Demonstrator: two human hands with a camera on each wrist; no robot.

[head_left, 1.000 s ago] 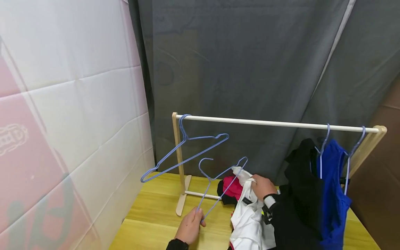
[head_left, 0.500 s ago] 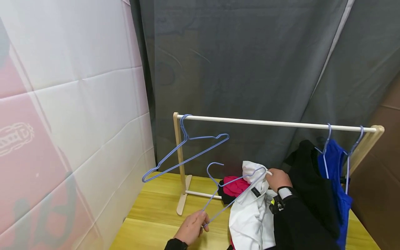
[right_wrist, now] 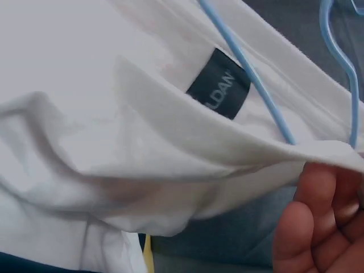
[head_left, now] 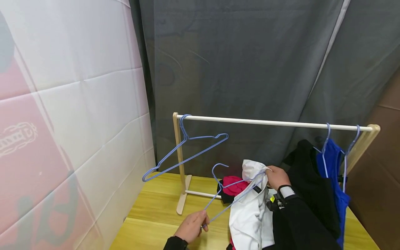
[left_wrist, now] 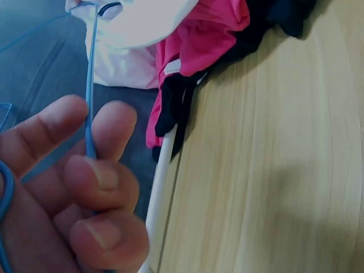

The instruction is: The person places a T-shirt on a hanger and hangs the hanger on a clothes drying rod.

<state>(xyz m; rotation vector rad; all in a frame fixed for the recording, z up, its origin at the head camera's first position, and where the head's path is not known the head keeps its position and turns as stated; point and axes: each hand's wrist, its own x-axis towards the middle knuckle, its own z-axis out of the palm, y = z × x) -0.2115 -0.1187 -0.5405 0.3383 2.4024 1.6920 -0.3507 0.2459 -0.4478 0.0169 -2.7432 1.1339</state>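
My left hand (head_left: 193, 225) grips a blue wire hanger (head_left: 221, 186) by one end, the wire passing between thumb and fingers in the left wrist view. The hanger's hook points up and its far end reaches into the neck opening of a white top (head_left: 248, 218). At that opening my right hand (head_left: 277, 178) pinches the top's edge. In the right wrist view the wire (right_wrist: 244, 62) runs behind this edge, past a black label (right_wrist: 219, 85) inside the neck. The lower part of the top lies bunched on the table.
A wooden rack with a white rail (head_left: 250, 121) stands behind. Blue hangers (head_left: 187, 139) hang at its left end, a black garment (head_left: 312, 187) and a blue garment (head_left: 335, 194) at its right. A pink and black garment (head_left: 232, 187) lies on the wooden table (head_left: 150, 208).
My right hand has moved right and slightly up, drawing the white top's neck over the hanger's far end. The hanger has swung right and tilted lower; my left hand has barely shifted.
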